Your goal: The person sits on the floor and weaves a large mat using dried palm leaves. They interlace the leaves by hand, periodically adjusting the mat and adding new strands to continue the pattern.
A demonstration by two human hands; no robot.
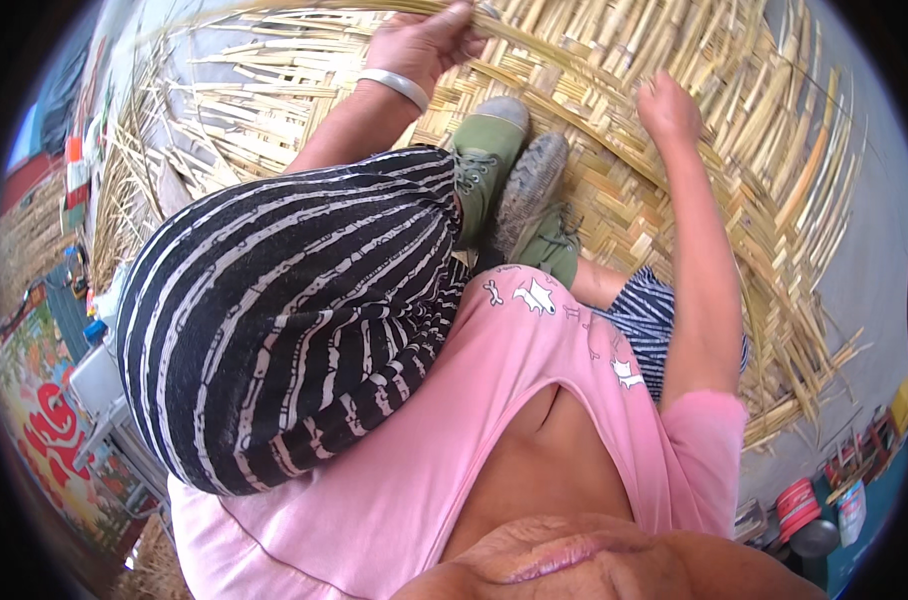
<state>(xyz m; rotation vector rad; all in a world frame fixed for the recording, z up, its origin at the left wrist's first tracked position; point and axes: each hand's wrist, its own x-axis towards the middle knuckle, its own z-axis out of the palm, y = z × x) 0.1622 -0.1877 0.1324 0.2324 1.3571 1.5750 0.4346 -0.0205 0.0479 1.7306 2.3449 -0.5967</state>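
A long, flat split-reed strip (559,62) stretches across the top of the view between my hands. Around it, near the top edge, are the closed fingers of my left hand (424,45), which wears a silver bangle (396,88) at the wrist. My right hand (670,112) is balled, farther right, at the strip's other part; its fingertips are partly hidden. Beneath both hands lies a woven reed mat (614,205), with a tight diagonal weave in the middle and loose, unwoven ends fanning outward.
My green canvas shoes (491,145) rest on the mat, legs bent. Loose reed ends (139,150) spread at the left over grey floor. A red bucket (798,508) and a dark pot (814,540) stand at lower right. Patterned cloth (49,400) shows at far left.
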